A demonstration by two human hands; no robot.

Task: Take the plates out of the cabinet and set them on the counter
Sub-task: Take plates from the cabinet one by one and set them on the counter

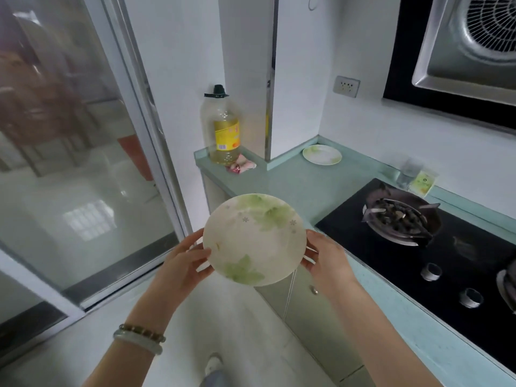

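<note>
Nearest me are my two bare forearms, the left one wearing bracelets (139, 337) at the wrist. My left hand (184, 263) grips the near-left rim of the plate (254, 238), thumb on the face and fingers curled under; my right hand (326, 259) holds the opposite rim the same way. The plate, white with green leaves, is in the air and tilted a little toward me. It hangs over the floor, just in front of the lower cabinet doors (307, 311), and is not yet above the counter (293, 182). I judge that I am carrying it across to set it down. My hold is only at the edges, so if either hand slackens while the plate is tilted, it could slide out and break on the floor. If I bring it in too low, its far rim could strike the counter's front edge. To the right lies the black hob (418, 269) with its burner (399, 219), and drifting that way would land the plate on the stove instead of the counter. Farther back another plate (322, 154) already rests in the corner; setting this one on it hard could chip both. An oil bottle (223, 129) stands at the counter's left end, near enough to be knocked by a wide reach.
</note>
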